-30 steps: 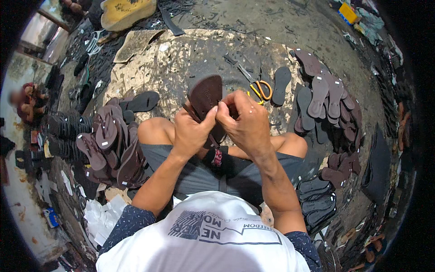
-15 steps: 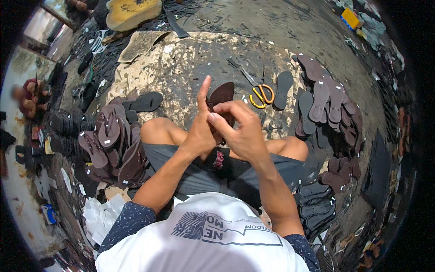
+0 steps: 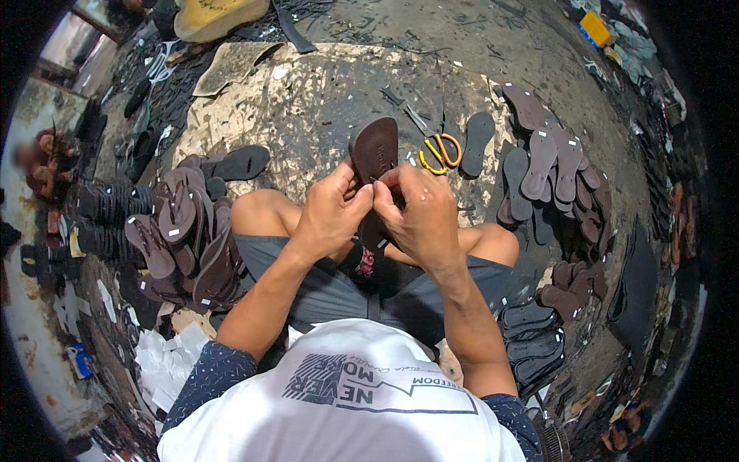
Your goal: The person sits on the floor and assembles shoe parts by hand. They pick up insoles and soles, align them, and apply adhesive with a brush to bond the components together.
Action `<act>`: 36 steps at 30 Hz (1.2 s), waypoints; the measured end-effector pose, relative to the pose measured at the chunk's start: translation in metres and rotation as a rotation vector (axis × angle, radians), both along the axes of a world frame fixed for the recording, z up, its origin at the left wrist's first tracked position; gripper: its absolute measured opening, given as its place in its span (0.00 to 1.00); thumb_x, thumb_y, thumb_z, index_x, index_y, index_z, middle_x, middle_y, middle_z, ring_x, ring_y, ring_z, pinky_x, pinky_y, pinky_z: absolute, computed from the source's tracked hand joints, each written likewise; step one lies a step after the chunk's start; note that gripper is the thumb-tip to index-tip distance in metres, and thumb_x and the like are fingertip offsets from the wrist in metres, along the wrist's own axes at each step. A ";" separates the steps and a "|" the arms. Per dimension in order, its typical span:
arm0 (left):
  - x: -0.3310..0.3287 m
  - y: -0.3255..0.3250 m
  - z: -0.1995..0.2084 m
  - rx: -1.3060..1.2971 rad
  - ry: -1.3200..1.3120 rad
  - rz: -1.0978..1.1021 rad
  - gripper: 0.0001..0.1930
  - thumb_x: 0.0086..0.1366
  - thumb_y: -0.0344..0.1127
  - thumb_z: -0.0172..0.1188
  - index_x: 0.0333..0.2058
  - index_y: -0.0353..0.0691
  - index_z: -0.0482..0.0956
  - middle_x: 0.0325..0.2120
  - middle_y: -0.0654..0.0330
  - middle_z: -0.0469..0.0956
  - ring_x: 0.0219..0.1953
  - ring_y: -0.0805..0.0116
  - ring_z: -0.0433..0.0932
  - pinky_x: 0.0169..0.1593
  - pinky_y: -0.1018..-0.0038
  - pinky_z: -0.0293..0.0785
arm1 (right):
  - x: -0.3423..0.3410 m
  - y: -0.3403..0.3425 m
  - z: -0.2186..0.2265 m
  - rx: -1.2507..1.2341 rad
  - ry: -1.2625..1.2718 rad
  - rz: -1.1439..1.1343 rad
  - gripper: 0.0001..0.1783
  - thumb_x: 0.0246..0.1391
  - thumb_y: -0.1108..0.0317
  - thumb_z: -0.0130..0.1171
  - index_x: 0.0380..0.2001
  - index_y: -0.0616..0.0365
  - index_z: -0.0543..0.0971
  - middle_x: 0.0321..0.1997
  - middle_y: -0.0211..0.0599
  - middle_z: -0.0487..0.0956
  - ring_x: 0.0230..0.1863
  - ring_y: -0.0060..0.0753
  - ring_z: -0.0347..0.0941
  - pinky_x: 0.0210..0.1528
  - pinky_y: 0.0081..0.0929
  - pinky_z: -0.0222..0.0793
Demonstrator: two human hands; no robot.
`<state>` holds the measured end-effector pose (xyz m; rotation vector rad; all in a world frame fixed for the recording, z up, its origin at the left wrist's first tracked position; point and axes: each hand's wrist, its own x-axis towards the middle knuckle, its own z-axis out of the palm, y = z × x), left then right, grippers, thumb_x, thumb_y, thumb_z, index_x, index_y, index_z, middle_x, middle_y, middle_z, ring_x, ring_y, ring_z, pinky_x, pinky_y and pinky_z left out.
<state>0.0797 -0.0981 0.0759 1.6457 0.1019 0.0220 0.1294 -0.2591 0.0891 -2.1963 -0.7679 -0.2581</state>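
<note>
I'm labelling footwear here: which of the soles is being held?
The brown sole in the left hand and right hand; the others, like the black sole beside the scissors, lie unheld.

Floor point(image 3: 500, 50): stained mat point(image 3: 254, 115), brown soles point(image 3: 543, 158) | on mat: scissors point(image 3: 428, 135), dark sole point(image 3: 477, 144)

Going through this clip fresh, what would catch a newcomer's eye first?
Probably the brown sandal sole at the centre, with the person's left hand and right hand meeting at it. Next, the scissors with orange and yellow handles, lying just beyond the right hand. Then the heaped brown flip-flops on the left and brown soles on the right.
</note>
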 end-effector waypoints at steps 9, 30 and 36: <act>-0.002 0.004 -0.009 0.384 -0.105 0.079 0.19 0.67 0.26 0.56 0.57 0.32 0.71 0.37 0.43 0.82 0.39 0.58 0.85 0.43 0.64 0.78 | 0.004 0.001 -0.006 -0.029 0.063 0.074 0.10 0.57 0.65 0.67 0.35 0.60 0.80 0.31 0.44 0.83 0.34 0.49 0.81 0.39 0.41 0.72; -0.130 0.197 0.116 0.866 -0.027 0.723 0.26 0.72 0.31 0.57 0.67 0.36 0.67 0.60 0.52 0.74 0.59 0.62 0.75 0.62 0.68 0.69 | 0.005 0.074 -0.237 -0.372 0.379 -0.291 0.39 0.55 0.63 0.63 0.67 0.63 0.62 0.69 0.70 0.60 0.70 0.65 0.56 0.70 0.49 0.58; -0.028 0.120 0.003 0.109 0.244 0.356 0.33 0.71 0.36 0.61 0.70 0.37 0.60 0.63 0.49 0.70 0.65 0.61 0.69 0.61 0.67 0.71 | 0.020 0.066 -0.150 0.391 0.854 -0.168 0.40 0.51 0.76 0.55 0.69 0.70 0.58 0.66 0.69 0.66 0.66 0.63 0.65 0.71 0.45 0.59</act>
